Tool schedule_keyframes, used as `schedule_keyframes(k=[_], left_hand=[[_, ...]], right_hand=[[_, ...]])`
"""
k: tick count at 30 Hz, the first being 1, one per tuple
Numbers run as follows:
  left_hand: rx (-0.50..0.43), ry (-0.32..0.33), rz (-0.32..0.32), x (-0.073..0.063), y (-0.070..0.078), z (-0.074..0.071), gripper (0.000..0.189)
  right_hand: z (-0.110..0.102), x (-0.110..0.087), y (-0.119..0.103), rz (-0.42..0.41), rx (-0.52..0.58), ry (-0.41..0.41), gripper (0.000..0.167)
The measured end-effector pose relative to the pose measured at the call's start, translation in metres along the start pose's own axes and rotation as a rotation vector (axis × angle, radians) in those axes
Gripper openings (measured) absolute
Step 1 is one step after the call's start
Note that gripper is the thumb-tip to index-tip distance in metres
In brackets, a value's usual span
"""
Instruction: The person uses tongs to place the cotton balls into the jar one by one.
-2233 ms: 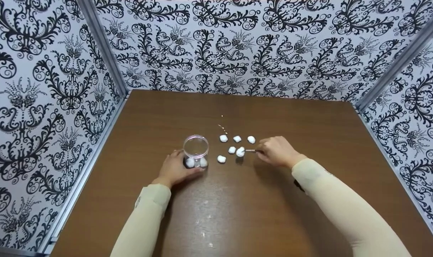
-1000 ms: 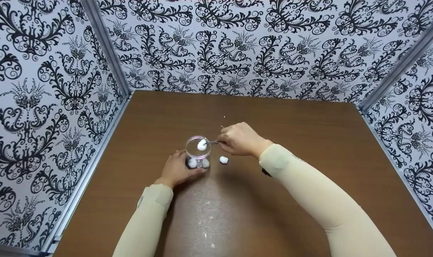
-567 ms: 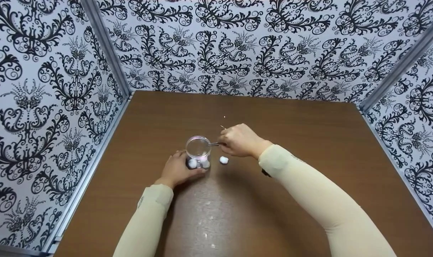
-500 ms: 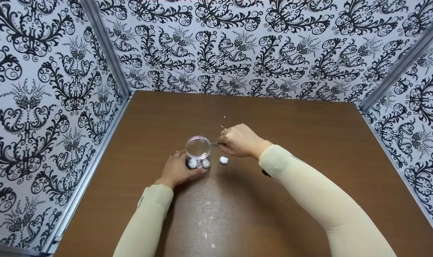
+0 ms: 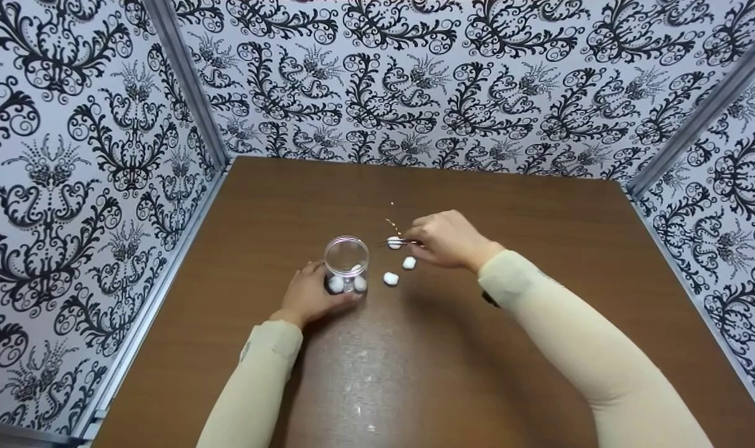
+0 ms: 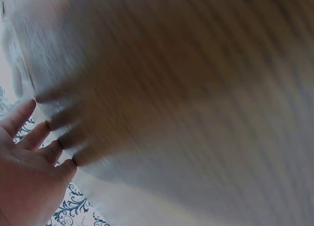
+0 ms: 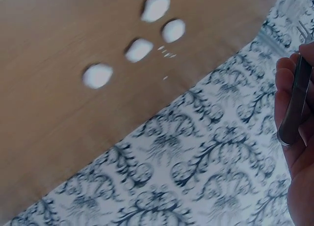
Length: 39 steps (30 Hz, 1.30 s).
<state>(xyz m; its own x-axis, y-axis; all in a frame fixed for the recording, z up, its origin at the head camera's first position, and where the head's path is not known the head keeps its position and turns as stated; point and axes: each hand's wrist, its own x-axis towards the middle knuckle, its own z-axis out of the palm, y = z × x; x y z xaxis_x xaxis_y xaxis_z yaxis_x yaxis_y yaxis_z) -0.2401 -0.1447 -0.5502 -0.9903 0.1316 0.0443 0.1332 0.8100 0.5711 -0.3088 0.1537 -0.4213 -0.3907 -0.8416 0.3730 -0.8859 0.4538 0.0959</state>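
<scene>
The left hand (image 5: pixel 309 294) curls round one clear, glossy, round-mouthed jar (image 5: pixel 345 257) on the brown wood-grain worktop (image 5: pixel 277 205); three fluffy white balls (image 5: pixel 335 284) show inside. The right hand (image 5: pixel 447 239) grips one slim metal fork (image 7: pixel 299 88); its wrist view shows four loose white balls (image 7: pixel 139 49) beside pale crumbs (image 7: pixel 169 55).

The brown wood-grain table (image 5: pixel 315 193) here looks smooth and glossy, light streaking its near part. The clear round container (image 5: pixel 347 274) is shiny and see-through, plastic or glass, I can't tell from here. Small white cotton-like balls (image 5: pixel 409 263) look matt and soft. The slim dark-handled fork (image 7: pixel 299 88) has shiny metal tines. Both cream sleeves (image 5: pixel 564 317) are matt, smooth cloth; the black-and-white scroll-patterned wall covering (image 5: pixel 414 93) looks papery between grey metal posts (image 5: pixel 187 81) at left and right.
</scene>
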Motion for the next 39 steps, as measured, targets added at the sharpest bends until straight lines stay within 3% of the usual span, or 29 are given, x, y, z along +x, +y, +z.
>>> schedule_keyframes(k=[10, 18, 27, 39], left_hand=[[0.015, -0.012, -0.010, -0.001, -0.001, 0.000, 0.101], [0.004, -0.010, -0.012, 0.000, -0.002, 0.000, 0.098], [0.004, 0.005, 0.001, 0.000, -0.001, -0.002, 0.096], [0.023, 0.012, 0.020, 0.001, -0.001, 0.000, 0.096]], right_hand=[[0.011, -0.056, 0.030, 0.105, -0.031, -0.017, 0.005], [0.021, -0.087, 0.044, 0.183, -0.051, -0.063, 0.005], [0.025, -0.103, 0.057, 0.249, -0.064, -0.105, 0.004], [0.030, -0.107, 0.063, 0.305, -0.075, -0.137, 0.006]])
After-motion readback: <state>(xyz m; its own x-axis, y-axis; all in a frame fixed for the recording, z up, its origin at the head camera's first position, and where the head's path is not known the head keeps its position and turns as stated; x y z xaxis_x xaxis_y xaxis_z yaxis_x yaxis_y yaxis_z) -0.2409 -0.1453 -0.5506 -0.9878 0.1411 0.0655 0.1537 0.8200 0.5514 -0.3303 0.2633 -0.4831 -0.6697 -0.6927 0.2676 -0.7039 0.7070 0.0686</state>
